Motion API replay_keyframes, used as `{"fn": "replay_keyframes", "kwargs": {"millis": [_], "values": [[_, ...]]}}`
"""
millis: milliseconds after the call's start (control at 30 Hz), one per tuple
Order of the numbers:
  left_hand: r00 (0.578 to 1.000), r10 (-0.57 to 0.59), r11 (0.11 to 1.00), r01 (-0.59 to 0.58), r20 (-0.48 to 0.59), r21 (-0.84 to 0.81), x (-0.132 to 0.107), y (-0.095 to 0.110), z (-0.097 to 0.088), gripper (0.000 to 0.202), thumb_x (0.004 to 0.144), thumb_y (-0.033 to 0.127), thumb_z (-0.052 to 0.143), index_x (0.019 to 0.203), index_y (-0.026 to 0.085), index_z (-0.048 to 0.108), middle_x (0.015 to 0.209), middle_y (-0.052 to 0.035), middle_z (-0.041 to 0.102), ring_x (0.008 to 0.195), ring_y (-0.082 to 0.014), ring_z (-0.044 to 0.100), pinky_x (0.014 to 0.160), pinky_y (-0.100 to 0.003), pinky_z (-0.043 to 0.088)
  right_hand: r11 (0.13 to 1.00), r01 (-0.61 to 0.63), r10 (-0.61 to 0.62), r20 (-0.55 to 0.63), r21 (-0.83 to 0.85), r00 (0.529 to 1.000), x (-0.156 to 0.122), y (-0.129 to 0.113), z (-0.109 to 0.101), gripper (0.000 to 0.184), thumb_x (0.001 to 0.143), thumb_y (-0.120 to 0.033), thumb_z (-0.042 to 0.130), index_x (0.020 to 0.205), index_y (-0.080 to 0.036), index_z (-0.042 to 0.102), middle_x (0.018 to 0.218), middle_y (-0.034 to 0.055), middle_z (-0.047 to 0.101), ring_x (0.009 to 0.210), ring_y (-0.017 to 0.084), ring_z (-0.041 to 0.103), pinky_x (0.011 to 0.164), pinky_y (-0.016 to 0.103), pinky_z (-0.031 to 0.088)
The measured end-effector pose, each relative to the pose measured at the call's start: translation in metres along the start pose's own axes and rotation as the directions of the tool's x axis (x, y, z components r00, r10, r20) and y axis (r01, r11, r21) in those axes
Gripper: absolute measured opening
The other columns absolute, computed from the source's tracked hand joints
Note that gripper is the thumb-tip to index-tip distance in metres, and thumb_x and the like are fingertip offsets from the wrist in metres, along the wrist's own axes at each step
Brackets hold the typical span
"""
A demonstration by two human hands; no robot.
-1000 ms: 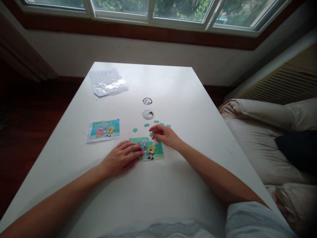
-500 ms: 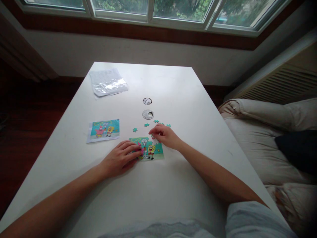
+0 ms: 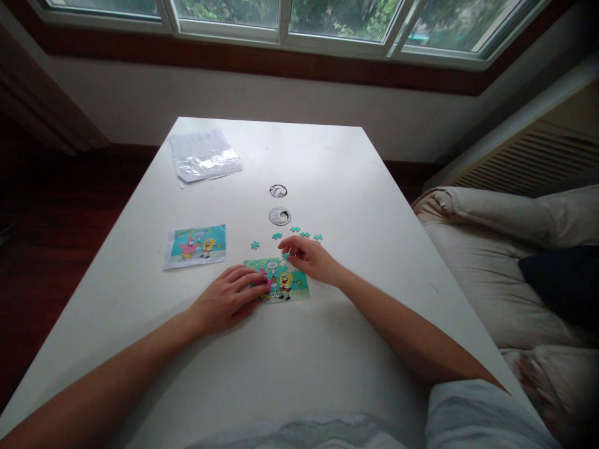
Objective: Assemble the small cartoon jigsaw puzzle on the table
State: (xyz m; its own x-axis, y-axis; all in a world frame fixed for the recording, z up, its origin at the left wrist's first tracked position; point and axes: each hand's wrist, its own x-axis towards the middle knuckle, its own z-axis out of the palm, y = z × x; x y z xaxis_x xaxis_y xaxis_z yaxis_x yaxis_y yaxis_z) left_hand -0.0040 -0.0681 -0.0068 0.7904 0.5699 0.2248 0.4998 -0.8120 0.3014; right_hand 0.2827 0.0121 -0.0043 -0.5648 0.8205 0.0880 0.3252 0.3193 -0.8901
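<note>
A partly joined jigsaw puzzle (image 3: 296, 290) with cartoon figures lies on the white table (image 3: 299, 368). My left hand (image 3: 229, 293) rests on its left side, fingers stretched out and covering part of the pink figure. At the puzzle's upper edge, my right hand (image 3: 311, 257) pinches a small teal puzzle piece (image 3: 285, 256) between thumb and fingers. One loose piece (image 3: 255, 245) lies up and left of the puzzle. Several more loose pieces (image 3: 304, 235) are scattered just beyond my right hand.
Left of the puzzle lies a picture sheet (image 3: 199, 244) with the same cartoon scene. Clear plastic packaging with papers (image 3: 206, 156) sits at the far left corner. Two round fittings (image 3: 279, 216) are set in the tabletop. A beige sofa (image 3: 486, 262) stands on the right.
My right hand has shifted slightly down toward the puzzle, uncovering a loose piece behind it. The teal piece at its fingertips shows more clearly. My left hand stays in place.
</note>
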Motion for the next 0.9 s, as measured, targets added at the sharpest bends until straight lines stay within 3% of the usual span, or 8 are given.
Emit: {"fn": "replay_keyframes", "kwargs": {"millis": [133,433,667,767,900], "values": [[1.000,-0.001,1.000,0.001,-0.011,-0.010,0.0005,0.0003,-0.0004,0.046,0.100,0.023,0.054,0.146,0.028,0.056,0.143,-0.0088,0.063,0.129,-0.0264,0.057,0.115,-0.051,0.043,0.999,0.023,-0.024,-0.015,-0.033,1.000,-0.0001,0.0028,-0.0002,0.031,0.086,-0.015,0.059,0.116,-0.022,0.067,0.107,0.0056,0.069,0.085,0.015,0.062,0.073,0.026,0.049],[1.000,0.000,1.000,-0.001,-0.005,-0.010,-0.0001,0.0004,0.0001,0.046,0.101,0.023,0.054,0.146,0.027,0.055,0.144,-0.0090,0.062,0.130,-0.0267,0.056,0.116,-0.051,0.043,0.996,-0.076,0.079,-0.064,0.050,0.995,0.0009,0.0008,0.0016,0.020,0.088,-0.026,0.063,0.106,-0.021,0.070,0.079,-0.0014,0.060,0.066,0.012,0.050,0.061,0.025,0.040],[1.000,0.002,1.000,-0.002,-0.014,-0.019,0.0006,0.0001,0.0000,0.046,0.100,0.023,0.055,0.146,0.027,0.056,0.143,-0.0096,0.063,0.130,-0.0269,0.057,0.115,-0.051,0.044,0.999,-0.040,0.043,-0.080,0.033,0.996,0.0013,0.0012,-0.0011,0.035,0.092,-0.026,0.059,0.126,-0.024,0.070,0.100,0.0033,0.068,0.074,0.013,0.053,0.068,0.027,0.043],[1.000,0.005,1.000,-0.005,-0.014,-0.013,0.0007,-0.0004,-0.0002,0.045,0.100,0.022,0.054,0.145,0.027,0.056,0.143,-0.0095,0.063,0.130,-0.0270,0.057,0.115,-0.052,0.044,1.000,-0.014,0.014,-0.088,-0.001,0.996,0.0021,-0.0005,-0.0027,0.033,0.093,-0.024,0.057,0.122,-0.023,0.073,0.106,0.0049,0.069,0.075,0.013,0.054,0.070,0.028,0.044],[1.000,0.005,1.000,-0.006,-0.007,-0.012,0.0003,-0.0007,0.0000,0.047,0.100,0.022,0.055,0.146,0.027,0.055,0.144,-0.0093,0.062,0.130,-0.0270,0.057,0.115,-0.051,0.043,0.996,-0.069,0.076,-0.116,0.057,0.990,0.0031,0.0015,-0.0042,0.024,0.090,-0.027,0.062,0.110,-0.022,0.073,0.093,0.0027,0.070,0.072,0.013,0.055,0.069,0.028,0.044]]}}
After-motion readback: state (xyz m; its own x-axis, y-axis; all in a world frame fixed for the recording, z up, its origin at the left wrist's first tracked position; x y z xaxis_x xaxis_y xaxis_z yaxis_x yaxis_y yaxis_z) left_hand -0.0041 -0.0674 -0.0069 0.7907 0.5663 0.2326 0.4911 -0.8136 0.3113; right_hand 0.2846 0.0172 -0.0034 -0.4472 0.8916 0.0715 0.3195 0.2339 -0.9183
